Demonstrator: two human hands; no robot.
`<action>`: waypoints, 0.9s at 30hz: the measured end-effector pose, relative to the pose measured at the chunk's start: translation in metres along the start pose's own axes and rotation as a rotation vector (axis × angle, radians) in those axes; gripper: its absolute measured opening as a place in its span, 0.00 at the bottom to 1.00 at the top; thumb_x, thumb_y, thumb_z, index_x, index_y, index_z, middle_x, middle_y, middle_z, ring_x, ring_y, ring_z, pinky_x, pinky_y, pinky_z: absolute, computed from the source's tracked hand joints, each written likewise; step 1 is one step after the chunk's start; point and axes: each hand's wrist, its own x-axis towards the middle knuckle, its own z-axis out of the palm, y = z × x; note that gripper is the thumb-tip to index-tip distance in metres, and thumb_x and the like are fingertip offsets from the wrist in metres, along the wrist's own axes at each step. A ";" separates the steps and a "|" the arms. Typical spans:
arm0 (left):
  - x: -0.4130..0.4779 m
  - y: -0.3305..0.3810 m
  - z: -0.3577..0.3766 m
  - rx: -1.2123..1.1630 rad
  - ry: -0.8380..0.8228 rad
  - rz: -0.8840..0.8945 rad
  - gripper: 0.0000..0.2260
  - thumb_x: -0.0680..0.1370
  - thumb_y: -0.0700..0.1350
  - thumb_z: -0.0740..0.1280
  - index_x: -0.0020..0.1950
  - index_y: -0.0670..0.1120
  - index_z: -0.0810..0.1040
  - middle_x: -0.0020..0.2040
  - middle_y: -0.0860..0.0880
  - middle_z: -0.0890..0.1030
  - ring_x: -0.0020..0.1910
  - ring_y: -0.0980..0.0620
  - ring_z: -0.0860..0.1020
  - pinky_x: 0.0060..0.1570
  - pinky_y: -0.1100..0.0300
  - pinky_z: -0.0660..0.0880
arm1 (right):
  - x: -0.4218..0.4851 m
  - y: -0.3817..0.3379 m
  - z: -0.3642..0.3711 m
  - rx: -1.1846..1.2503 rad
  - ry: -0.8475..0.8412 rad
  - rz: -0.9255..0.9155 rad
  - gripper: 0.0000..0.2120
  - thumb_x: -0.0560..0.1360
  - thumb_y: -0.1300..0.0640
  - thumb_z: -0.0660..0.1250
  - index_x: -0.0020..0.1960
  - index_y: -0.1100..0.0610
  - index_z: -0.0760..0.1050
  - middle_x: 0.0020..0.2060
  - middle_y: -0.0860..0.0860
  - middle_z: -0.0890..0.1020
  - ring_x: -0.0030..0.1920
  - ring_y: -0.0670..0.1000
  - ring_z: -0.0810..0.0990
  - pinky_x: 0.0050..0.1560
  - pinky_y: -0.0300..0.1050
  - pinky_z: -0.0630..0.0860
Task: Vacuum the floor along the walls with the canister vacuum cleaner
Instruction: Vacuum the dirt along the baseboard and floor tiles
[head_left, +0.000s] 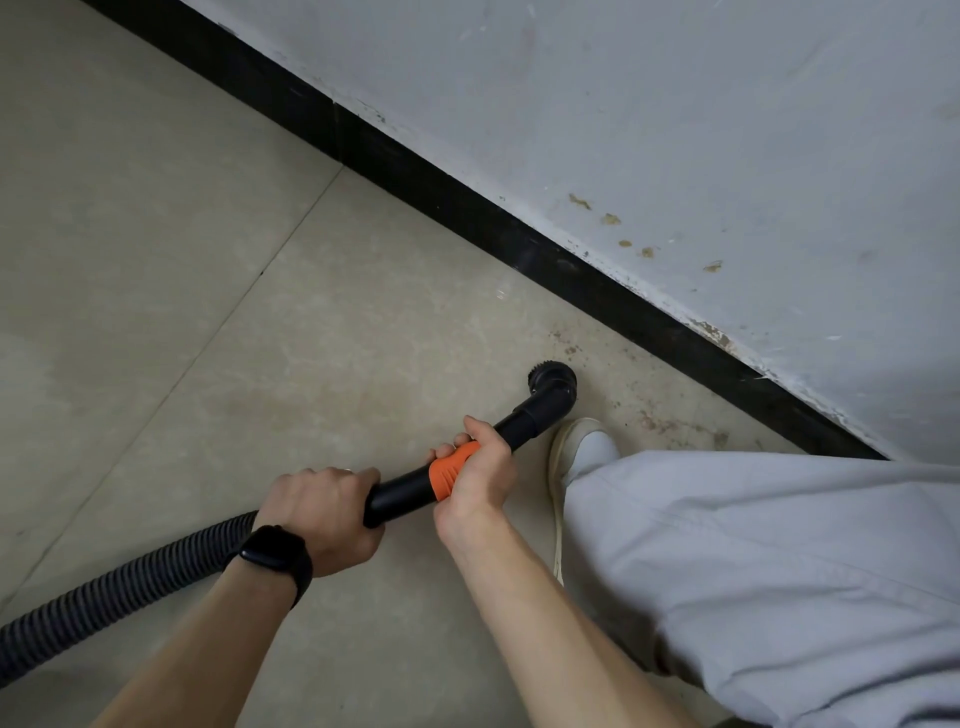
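A black vacuum wand (400, 496) with an orange collar (451, 470) runs from lower left to a black elbow nozzle (553, 391) with a round brush head resting on the beige tiled floor (218, 291). My left hand (322, 512), with a black watch on the wrist, grips the wand where the ribbed black hose (119, 587) joins it. My right hand (478, 467) is wrapped around the orange collar. The nozzle sits a short way out from the black baseboard (519, 244), beside brown dirt specks (654, 421). The canister is out of view.
A scuffed grey wall (701, 130) runs diagonally from upper left to right, above the baseboard. My right leg in pale grey trousers (769, 571) and a light shoe (576, 452) stand just right of the nozzle. The hose trails off the lower left edge.
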 end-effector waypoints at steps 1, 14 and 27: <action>0.001 0.000 -0.001 -0.001 0.002 -0.003 0.10 0.70 0.61 0.59 0.45 0.57 0.66 0.34 0.54 0.71 0.33 0.50 0.70 0.33 0.58 0.63 | 0.000 -0.001 0.001 0.004 -0.004 0.002 0.08 0.75 0.64 0.70 0.51 0.59 0.72 0.30 0.51 0.73 0.23 0.51 0.72 0.26 0.43 0.74; 0.025 0.003 -0.016 0.000 0.040 -0.015 0.10 0.71 0.60 0.61 0.46 0.57 0.69 0.33 0.54 0.71 0.33 0.48 0.71 0.34 0.58 0.65 | 0.010 -0.019 0.022 -0.010 -0.022 -0.032 0.08 0.75 0.64 0.70 0.50 0.59 0.72 0.30 0.51 0.74 0.24 0.50 0.72 0.28 0.44 0.76; 0.058 0.022 -0.029 -0.016 0.074 -0.004 0.09 0.71 0.59 0.60 0.45 0.56 0.69 0.31 0.54 0.69 0.31 0.49 0.70 0.33 0.59 0.64 | 0.027 -0.055 0.037 -0.045 -0.042 -0.053 0.05 0.76 0.62 0.71 0.46 0.59 0.74 0.28 0.50 0.74 0.24 0.49 0.72 0.29 0.44 0.77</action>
